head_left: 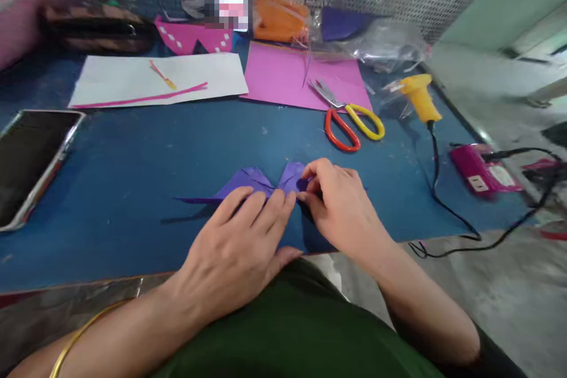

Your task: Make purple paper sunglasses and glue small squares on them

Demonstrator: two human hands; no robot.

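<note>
Purple folded paper (248, 182) lies pressed under both hands, left hand (239, 248) flat, right hand (339, 204) pinching.

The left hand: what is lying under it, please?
Under the left hand lies folded purple paper, on the blue table. Its peaks show beyond the fingers; the part beneath the palm is covered.

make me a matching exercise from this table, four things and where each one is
Things:
1 scissors
2 phone
3 glue gun
4 purple folded paper

Places:
a under the left hand and right hand
b far left, screen dark
c blades on the pink sheet
d right of the scissors, black cord attached

Pairs: 1-c, 2-b, 3-d, 4-a
</note>
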